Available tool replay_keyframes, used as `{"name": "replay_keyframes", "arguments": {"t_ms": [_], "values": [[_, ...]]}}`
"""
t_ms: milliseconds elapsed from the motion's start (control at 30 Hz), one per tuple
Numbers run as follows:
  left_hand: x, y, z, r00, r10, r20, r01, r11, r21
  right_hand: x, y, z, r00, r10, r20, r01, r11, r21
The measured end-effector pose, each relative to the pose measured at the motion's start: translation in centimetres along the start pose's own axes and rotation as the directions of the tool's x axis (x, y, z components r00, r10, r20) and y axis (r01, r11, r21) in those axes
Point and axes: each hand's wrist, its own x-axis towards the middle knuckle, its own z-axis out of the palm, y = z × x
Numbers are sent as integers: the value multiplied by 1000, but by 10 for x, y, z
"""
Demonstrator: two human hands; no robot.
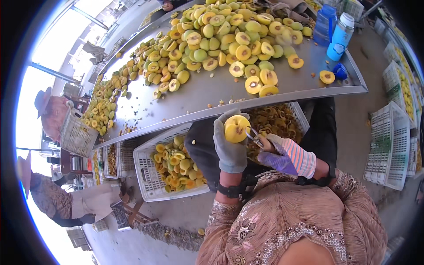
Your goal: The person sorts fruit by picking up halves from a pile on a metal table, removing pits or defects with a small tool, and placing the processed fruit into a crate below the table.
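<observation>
Gripping a yellow stone fruit point(236, 129) with a brown patch on its face, the left hand point(229, 148), in a grey glove, is curled round it just in front of the near edge of the metal table point(203, 95). The right hand point(285, 154), in a purple glove with a striped cuff, is closed around a slim metal tool point(255, 138), whose tip meets the right side of the fruit. Below the hands, a crate point(301, 117) holds brownish-orange scraps; to its left, a white plastic crate point(148, 185) contains hollowed yellow and green pieces. Across the table spreads a heap of halved stone fruits point(212, 42), many showing brown centres. At the table's right end, a blue bottle point(324, 24) stands beside a light-blue flask point(340, 39), with a dark-blue cup point(340, 71) lying near one loose half point(327, 77)
</observation>
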Motion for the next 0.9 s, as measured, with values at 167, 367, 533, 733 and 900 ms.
{"name": "replay_keyframes", "arguments": {"t_ms": [167,367,533,733,900], "values": [[-3,-10,-2,993,-114,29,118,972,-202,-2,3,3,995,-96,-27,95,994,-49],[-10,-8,0,999,-5,-39,3,998,-61,-4,20,14,978,-207,-25,193,945,-264],[-11,9,3,993,-120,0,120,991,-52,-5,41,13,881,-471,41,436,776,-456],[-21,4,13,990,68,-127,-47,986,161,-12,16,3,992,-59,109,72,991,-117],[-12,19,15,993,-85,77,71,983,168,-14,13,-6,980,-92,174,93,996,3]]}}
